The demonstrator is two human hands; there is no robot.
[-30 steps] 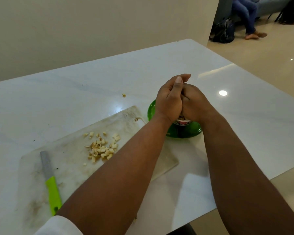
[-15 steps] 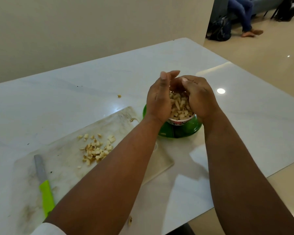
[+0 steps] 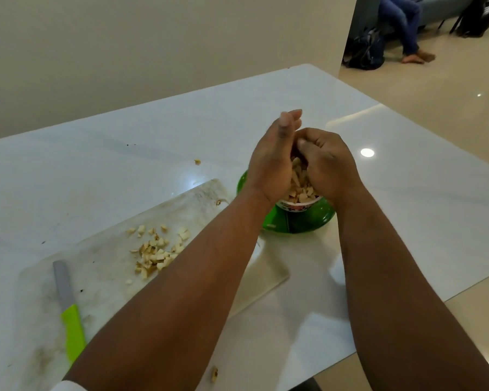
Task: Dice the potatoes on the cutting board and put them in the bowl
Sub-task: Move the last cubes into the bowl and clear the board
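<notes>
A small patterned bowl [image 3: 297,206] stands on a green plate [image 3: 299,221] and is heaped with potato dice [image 3: 299,187]. Both my hands hover over it, close together. My left hand [image 3: 268,165] stands edge-on with its fingers straight up. My right hand [image 3: 328,165] has its fingers curled in against the left palm; I see nothing held in it. A smaller pile of potato dice [image 3: 156,252] lies on the white cutting board [image 3: 102,266], left of my left forearm. A green-handled knife [image 3: 69,314] lies on the board's near left part.
The white table [image 3: 407,207] ends close on the right and near side. One stray potato piece [image 3: 197,162] lies beyond the board, another [image 3: 214,373] by the near edge. A seated person [image 3: 404,21] and a dark backpack [image 3: 367,49] are far behind.
My hands were clasped over the bowl, then parted and showed the heaped dice. Now the right fingers have curled in toward the left palm, and the left fingers have straightened.
</notes>
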